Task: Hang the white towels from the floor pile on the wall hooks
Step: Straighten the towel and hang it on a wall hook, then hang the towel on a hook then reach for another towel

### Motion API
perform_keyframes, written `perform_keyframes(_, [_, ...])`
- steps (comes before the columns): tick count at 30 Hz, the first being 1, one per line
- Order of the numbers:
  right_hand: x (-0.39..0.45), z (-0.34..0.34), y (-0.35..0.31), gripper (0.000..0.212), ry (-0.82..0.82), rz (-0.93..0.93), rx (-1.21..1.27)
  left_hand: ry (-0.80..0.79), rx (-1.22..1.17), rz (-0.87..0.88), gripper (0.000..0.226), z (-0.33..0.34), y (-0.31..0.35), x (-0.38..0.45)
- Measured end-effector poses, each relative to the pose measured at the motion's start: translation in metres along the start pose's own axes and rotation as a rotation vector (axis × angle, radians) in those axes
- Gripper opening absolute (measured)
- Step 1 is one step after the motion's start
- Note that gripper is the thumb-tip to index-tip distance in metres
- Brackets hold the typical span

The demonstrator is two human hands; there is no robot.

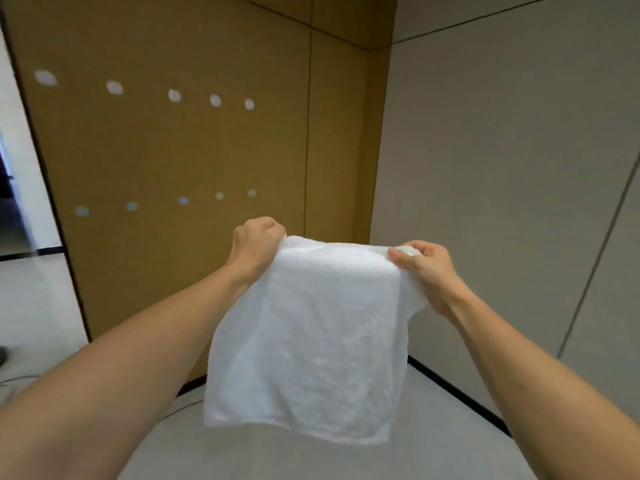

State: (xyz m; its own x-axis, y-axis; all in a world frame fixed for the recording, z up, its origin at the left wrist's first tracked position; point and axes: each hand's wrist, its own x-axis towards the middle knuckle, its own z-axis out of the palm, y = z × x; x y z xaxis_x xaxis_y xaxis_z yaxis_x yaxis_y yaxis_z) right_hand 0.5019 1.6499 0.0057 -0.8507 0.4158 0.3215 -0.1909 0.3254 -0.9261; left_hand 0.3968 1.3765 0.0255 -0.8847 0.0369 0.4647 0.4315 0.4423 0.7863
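A white towel [311, 334] hangs spread out in front of me, held by its top edge. My left hand [254, 244] grips the top left corner in a fist. My right hand [426, 268] pinches the top right corner between thumb and fingers. On the brown wall panel [173, 150] ahead run two rows of round hooks: an upper row [175, 95] and a lower row [183, 201], all bare. The hands are below and to the right of the lower row. No floor pile is in view.
A grey wall [502, 168] meets the brown panel at a corner on the right, with a black baseboard [457, 389] along the light floor [346, 459]. A thin cable [180, 408] lies on the floor near the panel. At far left is an opening [14, 188].
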Motion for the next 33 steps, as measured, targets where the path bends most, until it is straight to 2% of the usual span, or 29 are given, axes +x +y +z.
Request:
perform_keyframes(4, [0.095,0.075,0.013,0.014,-0.154,-0.099,-0.191,0.046,0.134,-0.025,0.044,-0.038,-0.04,0.053])
perform_keyframes(6, [0.13,0.122,0.015,0.018,-0.23,-0.16,-0.306,0.052,0.226,-0.049,0.049,-0.061,-0.061,0.076])
perform_keyframes(10, [0.178,0.225,0.006,0.011,-0.321,-0.318,-0.372,0.149,0.324,-0.099,0.046,-0.105,-0.109,0.124])
perform_keyframes(15, [0.215,0.347,-0.023,0.019,-0.383,-0.385,-0.221,0.363,0.42,-0.03,0.031,-0.164,-0.165,0.188])
perform_keyframes(20, [0.257,0.462,-0.063,0.056,-0.459,-0.401,-0.179,0.4,0.471,-0.008,0.03,-0.239,-0.228,0.263])
perform_keyframes(24, [0.3,0.558,-0.096,0.041,-0.523,-0.338,0.0,0.366,0.54,0.006,0.025,-0.297,-0.266,0.326])
perform_keyframes(29, [0.346,0.658,-0.136,0.055,-0.427,-0.364,0.112,0.475,0.578,0.114,0.026,-0.359,-0.298,0.398])
perform_keyframes(33, [0.379,0.718,-0.167,0.021,-0.412,-0.499,0.197,0.577,0.661,0.21,0.032,-0.396,-0.317,0.45])
